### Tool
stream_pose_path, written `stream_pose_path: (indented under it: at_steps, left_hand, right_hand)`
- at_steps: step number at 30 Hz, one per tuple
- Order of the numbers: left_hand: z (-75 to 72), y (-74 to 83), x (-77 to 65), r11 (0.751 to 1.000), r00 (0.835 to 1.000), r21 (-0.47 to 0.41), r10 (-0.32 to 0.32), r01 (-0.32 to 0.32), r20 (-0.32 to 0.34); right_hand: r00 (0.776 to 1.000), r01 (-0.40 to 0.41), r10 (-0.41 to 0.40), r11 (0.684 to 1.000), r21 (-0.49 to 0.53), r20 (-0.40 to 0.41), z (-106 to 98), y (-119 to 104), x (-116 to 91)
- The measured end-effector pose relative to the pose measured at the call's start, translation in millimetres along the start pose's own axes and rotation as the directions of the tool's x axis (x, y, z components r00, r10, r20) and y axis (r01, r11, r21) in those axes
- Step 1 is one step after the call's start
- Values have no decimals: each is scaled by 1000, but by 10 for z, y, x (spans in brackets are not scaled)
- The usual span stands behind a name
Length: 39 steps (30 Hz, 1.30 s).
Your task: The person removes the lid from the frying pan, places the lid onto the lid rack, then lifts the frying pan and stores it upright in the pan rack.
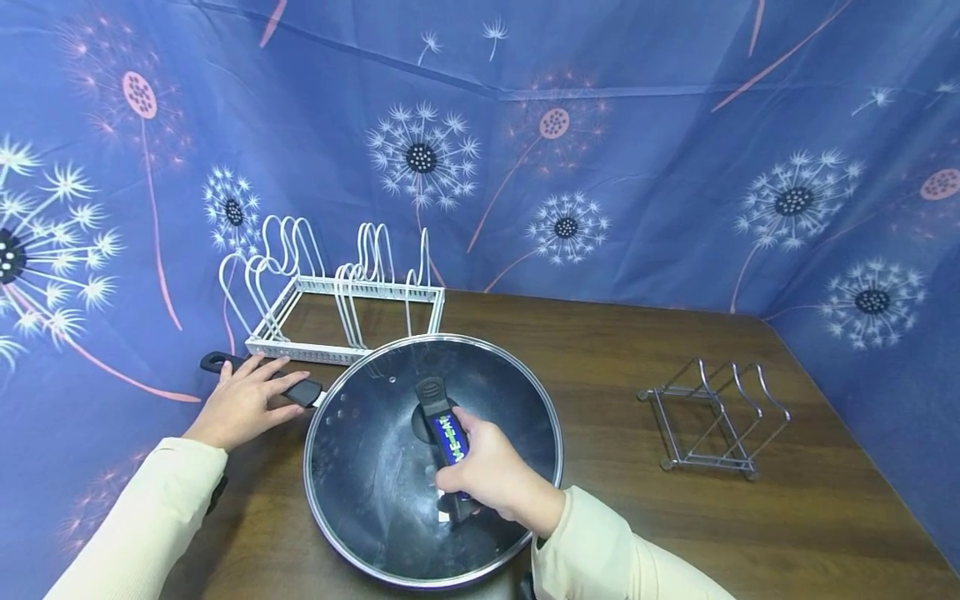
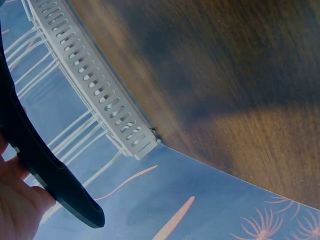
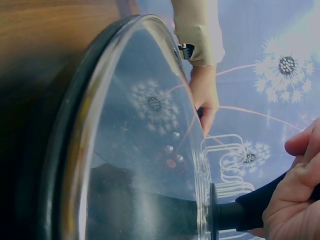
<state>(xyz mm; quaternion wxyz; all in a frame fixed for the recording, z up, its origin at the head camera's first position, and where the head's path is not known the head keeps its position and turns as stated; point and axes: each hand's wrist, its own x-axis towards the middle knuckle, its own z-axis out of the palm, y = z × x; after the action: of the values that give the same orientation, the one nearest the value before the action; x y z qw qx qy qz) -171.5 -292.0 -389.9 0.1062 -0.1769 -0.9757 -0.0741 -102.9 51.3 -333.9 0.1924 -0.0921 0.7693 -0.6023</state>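
A wide pan with a dark rim (image 3: 56, 130) stands on the table, covered by a round glass lid (image 1: 360, 500) with a steel edge. My right hand (image 1: 487, 471) grips the lid's black handle (image 1: 431, 393), thumb and fingers on either side of its blue label. On the left, the pan's long black handle (image 1: 303, 392) points toward the back left. My left hand (image 1: 243, 404) rests over this handle with its fingers spread and the thumb on the near side. In the left wrist view the handle (image 2: 37, 150) covers part of that hand.
Behind the pan stands a white wire rack (image 1: 348, 287) with tall looped dividers. A small chrome wire rack (image 1: 705, 425) sits on the right side of the wooden table (image 1: 600, 358). Blue dandelion-patterned cloth (image 1: 645, 167) hangs around the table's back and sides.
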Motion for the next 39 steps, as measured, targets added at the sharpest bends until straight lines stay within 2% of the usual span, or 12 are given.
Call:
stream_pose_path:
  at_steps: [9,13,15,17,19,22,23,24,25,31,36,39]
  left_hand:
    - [32,18,26,1000,1000,-1,-1,1,-1]
    - [44,23,37,1000,1000,-8,-1,1,3]
    - [52,26,33,1000,1000,-10,-4,4,-1]
    - [59,31,27,1000,1000,-9,-7,7,-7]
    - [66,34,19,1000,1000,-9,-12,12,-12]
    - [73,43,2,1000,1000,-11,-23,23,-11]
    - [74,47,-2,1000,1000,-11,-27,27,-10]
    - [75,50,-5,999,999,-12,-33,33,-7]
    - [74,53,-6,999,999,-11,-38,38,-6]
    - [53,59,15,998,998,4,-63,63,-18]
    - [45,62,24,997,997,-8,-78,78,-13]
    - [56,53,21,997,997,-17,-73,73,-22]
  right_hand:
    - [999,36,-36,999,-28,2,-60,3,-7]
    - [999,50,-47,989,-138,24,-119,-44,9]
    - [998,62,-52,969,-237,46,-149,-78,11]
    - [997,66,-44,918,-391,65,-161,-125,-1]
    - [996,75,-35,818,-571,80,-148,-178,-21]
    - [996,78,-19,628,-774,85,-106,-249,-51]
    - [996,77,-13,591,-803,86,-93,-263,-54]
    - [996,79,-16,573,-816,85,-89,-275,-55]
    - [996,76,-13,580,-811,84,-91,-281,-52]
    - [994,110,-88,702,-704,69,-143,-237,-10]
    - [986,143,-165,743,-654,28,-159,-170,11]
    - [984,136,-179,751,-647,-1,-163,-145,25]
